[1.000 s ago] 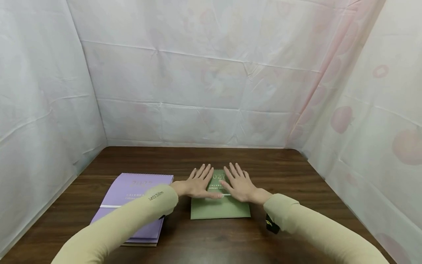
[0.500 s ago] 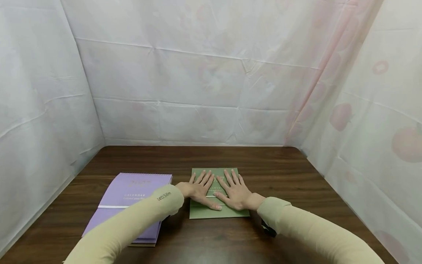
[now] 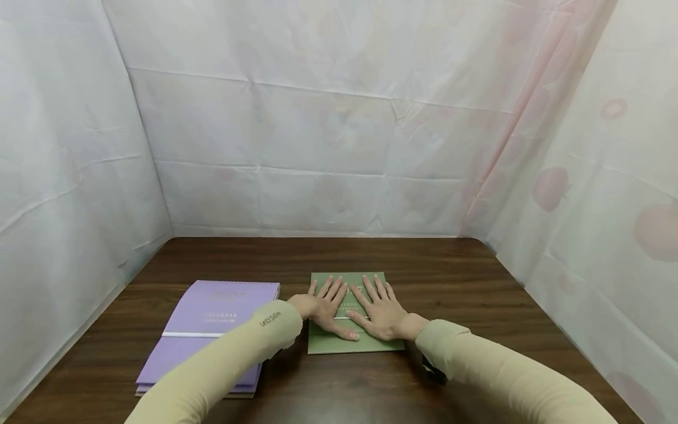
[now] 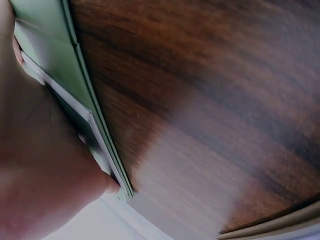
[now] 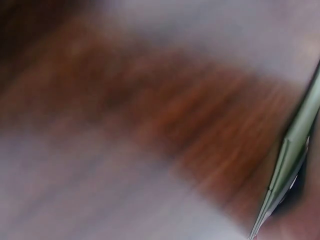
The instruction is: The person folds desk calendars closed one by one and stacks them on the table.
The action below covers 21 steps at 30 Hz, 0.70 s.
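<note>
A green calendar (image 3: 328, 344) with a pale band across it lies flat in the middle of the table. My left hand (image 3: 328, 308) rests palm down on its left half, fingers spread and pointing away from me. On the right half lies my right hand (image 3: 382, 312), also flat with fingers spread. Between them part of the printed cover shows. The left wrist view has the left hand (image 4: 45, 150) over the edge of the green calendar (image 4: 60, 60). At the right border of the right wrist view, the green calendar's edge (image 5: 287, 155) appears beside a sliver of the right hand.
A purple calendar (image 3: 185, 321) with a white band lies to the left, partly under the left sleeve (image 3: 233, 356). The dark wooden table (image 3: 424, 265) reaches back to a pale hanging cloth (image 3: 318, 129) that also closes off both sides.
Both hands have come down from the upper part of the green calendar and moved slightly toward me, lying flatter on it. The purple calendar has stayed in place.
</note>
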{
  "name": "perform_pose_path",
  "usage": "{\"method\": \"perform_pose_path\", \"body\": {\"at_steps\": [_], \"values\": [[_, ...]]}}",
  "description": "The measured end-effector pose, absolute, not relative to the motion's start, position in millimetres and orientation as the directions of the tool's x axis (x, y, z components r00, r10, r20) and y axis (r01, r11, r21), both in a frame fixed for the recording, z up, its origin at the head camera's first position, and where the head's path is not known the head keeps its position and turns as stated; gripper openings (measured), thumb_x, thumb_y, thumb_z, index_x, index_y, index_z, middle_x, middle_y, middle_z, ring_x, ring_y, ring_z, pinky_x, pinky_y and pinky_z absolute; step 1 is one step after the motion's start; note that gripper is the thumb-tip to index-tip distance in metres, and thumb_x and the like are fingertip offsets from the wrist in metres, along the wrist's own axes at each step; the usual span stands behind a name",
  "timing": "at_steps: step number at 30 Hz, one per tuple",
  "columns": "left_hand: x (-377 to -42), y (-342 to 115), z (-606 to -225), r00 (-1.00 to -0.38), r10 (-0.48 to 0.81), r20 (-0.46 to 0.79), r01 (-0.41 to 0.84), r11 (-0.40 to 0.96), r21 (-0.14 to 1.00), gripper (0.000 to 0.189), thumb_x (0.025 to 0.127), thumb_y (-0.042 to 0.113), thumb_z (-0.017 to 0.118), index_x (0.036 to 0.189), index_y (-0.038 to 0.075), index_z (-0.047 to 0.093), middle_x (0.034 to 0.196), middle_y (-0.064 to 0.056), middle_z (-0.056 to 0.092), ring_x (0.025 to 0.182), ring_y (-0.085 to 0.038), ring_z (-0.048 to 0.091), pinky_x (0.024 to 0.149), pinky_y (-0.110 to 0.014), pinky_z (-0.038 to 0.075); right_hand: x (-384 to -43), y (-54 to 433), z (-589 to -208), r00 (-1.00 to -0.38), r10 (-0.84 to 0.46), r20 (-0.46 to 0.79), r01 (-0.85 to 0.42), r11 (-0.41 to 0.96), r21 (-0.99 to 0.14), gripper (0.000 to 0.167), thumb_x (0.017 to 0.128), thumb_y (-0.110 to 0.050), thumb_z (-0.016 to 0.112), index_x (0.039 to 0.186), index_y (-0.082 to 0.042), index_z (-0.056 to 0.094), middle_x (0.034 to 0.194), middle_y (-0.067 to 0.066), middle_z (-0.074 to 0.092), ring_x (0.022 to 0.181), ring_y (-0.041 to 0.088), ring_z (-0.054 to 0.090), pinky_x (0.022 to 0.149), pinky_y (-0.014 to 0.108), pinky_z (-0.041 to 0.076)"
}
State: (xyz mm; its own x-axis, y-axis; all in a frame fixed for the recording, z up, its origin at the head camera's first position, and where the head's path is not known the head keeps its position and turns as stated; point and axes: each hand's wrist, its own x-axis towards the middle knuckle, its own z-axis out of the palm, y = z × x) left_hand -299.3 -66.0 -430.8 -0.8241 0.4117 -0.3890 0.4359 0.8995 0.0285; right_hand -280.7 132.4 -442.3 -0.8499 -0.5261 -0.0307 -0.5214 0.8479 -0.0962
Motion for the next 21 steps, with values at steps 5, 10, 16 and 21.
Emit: {"method": "perform_pose_path", "body": {"at_steps": [5,10,16,21], "values": [[-301.7,-63.3,-433.6,-0.828,0.401,-0.391,0.433,0.902,0.007,0.126,0.062,0.098,0.038,0.154,0.028,-0.014,0.16,0.006,-0.023,0.148,-0.019,-0.022,0.121,-0.053,-0.01,-279.8,133.7,-441.0,-0.86,-0.508,-0.047,-0.504,0.86,-0.076,0.075,0.097,-0.068,0.018,0.156,-0.024,0.011,0.163,0.014,-0.002,0.149,0.042,-0.002,0.118,0.063,0.007],[-302.2,-61.9,-433.2,-0.825,0.395,-0.403,0.43,0.903,0.005,0.126,0.062,0.098,0.038,0.153,0.029,-0.015,0.16,0.006,-0.024,0.148,-0.019,-0.023,0.121,-0.052,-0.01,-279.8,134.0,-440.9,-0.862,-0.504,-0.063,-0.499,0.863,-0.078,0.075,0.097,-0.068,0.018,0.156,-0.024,0.01,0.163,0.014,-0.003,0.149,0.041,-0.004,0.118,0.063,0.007],[-307.4,-63.7,-432.0,-0.83,0.4,-0.388,0.433,0.902,0.005,0.126,0.063,0.097,0.039,0.154,0.028,-0.015,0.16,0.005,-0.025,0.148,-0.02,-0.024,0.12,-0.053,-0.01,-283.5,132.1,-436.0,-0.863,-0.503,-0.046,-0.501,0.864,-0.06,0.074,0.097,-0.068,0.018,0.156,-0.024,0.011,0.163,0.015,-0.001,0.149,0.042,-0.003,0.118,0.062,0.008],[-309.0,-65.1,-433.4,-0.83,0.399,-0.388,0.431,0.902,0.007,0.128,0.062,0.097,0.039,0.154,0.028,-0.016,0.16,0.004,-0.026,0.148,-0.021,-0.025,0.12,-0.054,-0.01,-285.4,131.1,-438.0,-0.863,-0.502,-0.053,-0.499,0.865,-0.051,0.075,0.096,-0.069,0.017,0.156,-0.025,0.01,0.163,0.015,-0.002,0.15,0.041,-0.003,0.118,0.062,0.008]]}}
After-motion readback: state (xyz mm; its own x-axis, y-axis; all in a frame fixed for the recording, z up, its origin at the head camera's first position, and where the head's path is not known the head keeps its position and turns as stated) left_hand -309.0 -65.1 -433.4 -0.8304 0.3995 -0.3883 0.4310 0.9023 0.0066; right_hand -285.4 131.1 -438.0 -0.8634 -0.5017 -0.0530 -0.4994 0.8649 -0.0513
